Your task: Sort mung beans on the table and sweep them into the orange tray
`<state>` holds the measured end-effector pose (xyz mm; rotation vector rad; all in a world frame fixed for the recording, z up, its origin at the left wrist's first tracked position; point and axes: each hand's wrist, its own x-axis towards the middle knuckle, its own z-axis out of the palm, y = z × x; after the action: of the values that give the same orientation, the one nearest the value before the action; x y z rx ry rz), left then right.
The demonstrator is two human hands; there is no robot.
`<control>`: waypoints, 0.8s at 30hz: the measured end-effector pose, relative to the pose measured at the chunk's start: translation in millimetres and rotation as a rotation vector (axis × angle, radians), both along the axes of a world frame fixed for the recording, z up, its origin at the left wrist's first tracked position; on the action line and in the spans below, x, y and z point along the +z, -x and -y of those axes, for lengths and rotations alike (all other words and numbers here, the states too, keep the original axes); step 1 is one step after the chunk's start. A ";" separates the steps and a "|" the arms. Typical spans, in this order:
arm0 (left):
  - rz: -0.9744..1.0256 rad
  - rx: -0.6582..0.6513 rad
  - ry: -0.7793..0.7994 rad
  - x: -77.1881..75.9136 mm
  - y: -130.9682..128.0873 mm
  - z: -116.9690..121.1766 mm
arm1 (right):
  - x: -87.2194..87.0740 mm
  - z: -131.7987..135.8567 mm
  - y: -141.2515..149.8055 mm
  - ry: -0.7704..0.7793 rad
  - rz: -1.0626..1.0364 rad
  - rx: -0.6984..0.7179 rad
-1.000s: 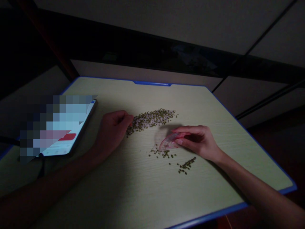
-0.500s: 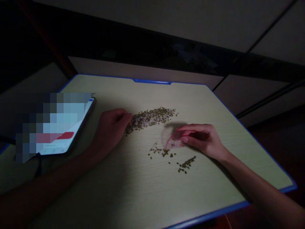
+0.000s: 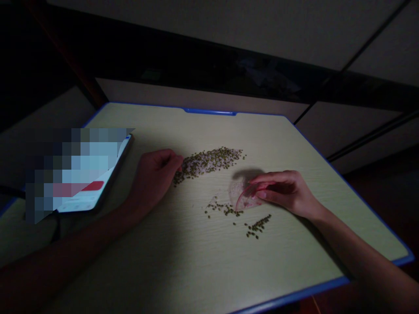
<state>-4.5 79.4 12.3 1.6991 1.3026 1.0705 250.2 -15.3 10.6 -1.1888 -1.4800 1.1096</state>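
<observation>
My left hand (image 3: 156, 172) is closed in a pinch at the left end of a long pile of green mung beans mixed with white rice-like grains (image 3: 212, 161). Whatever is between its fingertips is hidden. My right hand (image 3: 288, 192) grips a clear, rounded plastic piece with a pinkish-red edge (image 3: 244, 196), thumb below and fingers above, tilted low over the table. Just left of and below this piece lie scattered beans with a few pale grains (image 3: 225, 209). Nearer to me is a small cluster of beans (image 3: 258, 225), partly in a slanting row.
On the left of the pale, blue-edged table (image 3: 196, 266) stands a lit phone or tablet (image 3: 87, 203), its screen partly blurred out, with a dark cord (image 3: 56, 229) near its lower corner. A blue handle-like strip (image 3: 211, 112) runs along the far edge, before pale panels.
My right hand has shifted slightly right with the clear plastic piece, away from the scattered beans. My left hand keeps its place at the pile. The view has shifted a little.
</observation>
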 end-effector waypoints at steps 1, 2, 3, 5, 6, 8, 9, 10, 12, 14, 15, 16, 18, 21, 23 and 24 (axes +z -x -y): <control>-0.004 -0.001 0.001 0.4 -0.1 0.2 | 0.4 0.3 -0.2 0.003 -0.005 0.003; -0.009 -0.004 0.003 0.8 -0.1 0.2 | 0.7 0.5 -0.3 0.005 -0.011 0.005; -0.012 -0.005 0.004 1.4 -0.3 0.2 | 0.8 0.7 -0.3 0.006 -0.017 0.007; -0.016 -0.004 0.005 2.6 -0.5 0.1 | 0.7 1.0 -0.3 0.006 -0.029 0.021; -0.017 -0.004 0.005 3.0 -0.5 0.1 | 0.5 1.1 -0.2 0.005 -0.032 0.029; -0.018 -0.003 0.005 3.7 -0.4 0.3 | 0.1 1.0 -0.2 -0.008 -0.029 0.040; -0.018 -0.002 0.004 3.8 -0.3 0.5 | -0.1 0.8 -0.2 -0.019 -0.022 0.038; -0.018 0.000 0.003 3.9 -0.2 0.7 | -0.1 0.6 -0.1 -0.031 -0.014 0.027; -0.019 0.001 0.003 3.7 0.0 0.7 | -0.1 0.2 0.5 -0.058 0.001 -0.004; -0.018 -0.001 0.002 3.3 -0.2 0.3 | 0.0 -0.2 1.3 -0.075 0.008 -0.017; -0.017 -0.003 0.001 2.9 -0.3 0.0 | 0.1 -0.2 1.6 -0.077 0.009 -0.013; -0.016 -0.003 0.000 2.6 -0.5 -0.3 | 0.1 -0.2 1.8 -0.073 0.006 -0.003; -0.017 0.000 0.000 1.9 -0.7 -0.7 | -0.1 0.1 1.8 -0.059 0.001 0.020; -0.021 0.004 0.003 1.4 -0.5 -0.6 | -1.0 0.6 0.8 -0.042 0.006 0.042; -0.022 0.003 0.006 1.8 -0.2 -0.4 | -1.8 0.9 0.5 -0.038 0.010 0.058; -0.023 0.002 0.007 2.1 -0.1 -0.2 | -2.1 1.1 0.5 -0.036 0.011 0.065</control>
<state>-4.4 79.6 14.4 1.7100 1.3211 1.0495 249.7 -16.4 8.5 -1.1304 -1.5503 1.1164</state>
